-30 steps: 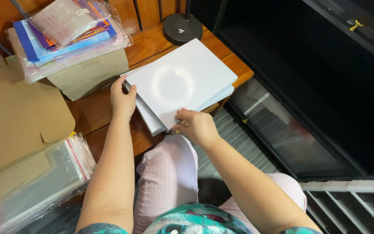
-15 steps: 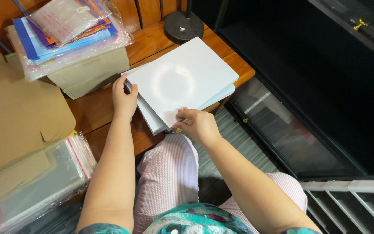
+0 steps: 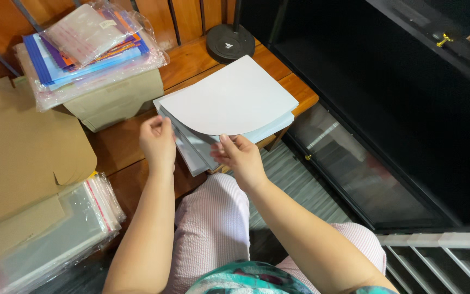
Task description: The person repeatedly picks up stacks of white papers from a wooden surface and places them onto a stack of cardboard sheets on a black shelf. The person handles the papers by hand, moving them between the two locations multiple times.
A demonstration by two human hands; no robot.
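Hands (image 3: 199, 149) lift one white sheet (image 3: 229, 98).

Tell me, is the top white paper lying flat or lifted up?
Lifted up. The top white sheet curves above the paper stack, its near edge raised by the right hand. The left hand steadies the stack's edge.

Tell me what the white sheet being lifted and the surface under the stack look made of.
Curved white top sheet: likely thin matte paper or card, bending smoothly between the right hand and left hand. Reddish-brown slatted table: apparently varnished wood, with grain and slight sheen.
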